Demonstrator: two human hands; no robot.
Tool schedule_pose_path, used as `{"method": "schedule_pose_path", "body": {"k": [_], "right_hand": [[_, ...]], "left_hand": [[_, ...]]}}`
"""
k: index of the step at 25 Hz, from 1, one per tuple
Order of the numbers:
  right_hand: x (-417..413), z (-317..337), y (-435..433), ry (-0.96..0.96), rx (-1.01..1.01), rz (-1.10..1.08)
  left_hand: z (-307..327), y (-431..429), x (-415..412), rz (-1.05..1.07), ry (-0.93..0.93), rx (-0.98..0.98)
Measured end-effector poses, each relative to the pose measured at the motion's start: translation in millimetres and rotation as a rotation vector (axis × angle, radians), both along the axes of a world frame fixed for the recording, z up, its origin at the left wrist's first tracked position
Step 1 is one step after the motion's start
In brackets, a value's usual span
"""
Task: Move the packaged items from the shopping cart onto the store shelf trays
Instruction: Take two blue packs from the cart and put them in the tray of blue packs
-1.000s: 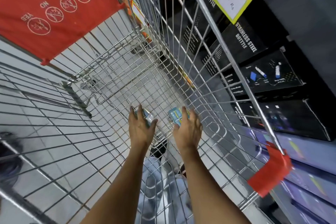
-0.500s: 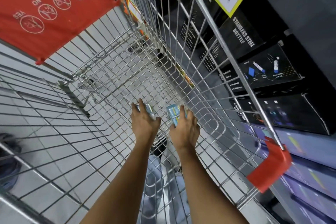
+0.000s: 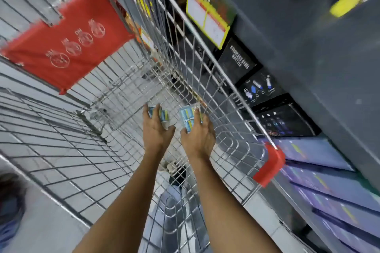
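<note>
Both my arms reach down into the wire shopping cart (image 3: 82,150). My left hand (image 3: 156,129) is closed around a small blue and white packaged item (image 3: 162,116), partly hidden by my fingers. My right hand (image 3: 198,134) grips a second blue packaged item (image 3: 187,119) with yellow and white markings, its face turned up. Both items are held just above the cart's wire floor, near its right wall. The dark shelf unit (image 3: 308,57) stands right beside the cart on the right.
A red child-seat flap (image 3: 67,51) hangs at the cart's far end. A red corner bumper (image 3: 269,166) caps the cart's near right rim. Black bottle boxes (image 3: 238,61) and purple boxes (image 3: 329,181) fill lower shelves. A yellow price tag (image 3: 207,20) hangs on the shelf.
My hands have closed on the two packages and lifted them slightly off the cart floor. The view has tilted up, showing more of the shelf.
</note>
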State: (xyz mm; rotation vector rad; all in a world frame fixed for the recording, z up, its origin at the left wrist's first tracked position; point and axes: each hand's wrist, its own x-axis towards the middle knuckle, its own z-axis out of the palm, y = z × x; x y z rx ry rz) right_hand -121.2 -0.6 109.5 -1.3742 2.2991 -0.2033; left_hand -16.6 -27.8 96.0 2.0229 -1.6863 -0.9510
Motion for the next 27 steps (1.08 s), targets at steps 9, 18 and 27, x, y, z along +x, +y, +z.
{"method": "schedule_pose_path", "body": {"k": [9, 18, 27], "right_hand": [[-12.6, 187.3, -16.8, 0.005, -0.5, 0.088], [-152.1, 297.6, 67.8, 0.146, -0.812, -0.303], [-300.5, 301.0, 272.7, 0.294, -0.5, -0.852]], "left_hand": [[193.0, -33.9, -0.7, 0.044, 0.167, -0.412], [320.2, 14.5, -146.2, -0.426, 0.355, -0.504], [334.4, 167.3, -323.3, -0.957, 0.431, -0.333]]}}
